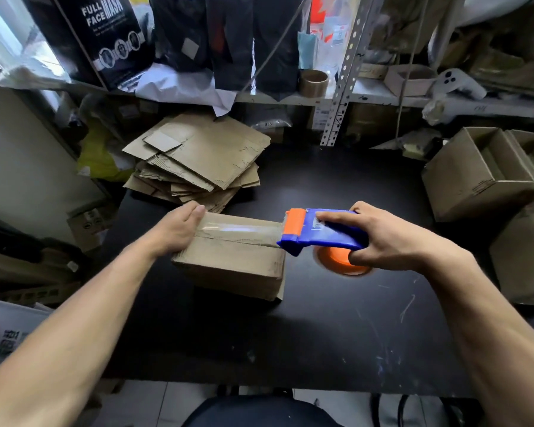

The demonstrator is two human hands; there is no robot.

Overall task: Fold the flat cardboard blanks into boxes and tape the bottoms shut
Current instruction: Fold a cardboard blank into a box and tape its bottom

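The left hand [179,229] is pressing on the left end of the box [232,257], which is sitting in the middle of the desk [321,318]. The right hand [392,241] is gripping the tape dispenser [318,232] at the box's right edge. The bottom seam is being taped; next the tape probably needs cutting. A far black package is reading "FULL FACE MASK" [102,12].

a single wide-angle view from the person's head looks forward and steeply down onto the black scuffed table [321,318], close enough that both forearms stretch in from the bottom corners. the table fills the middle; beyond its far edge the view faces cluttered grey metal shelves [336,100], whose lines bow toward the frame edges. no second view shares the scene.
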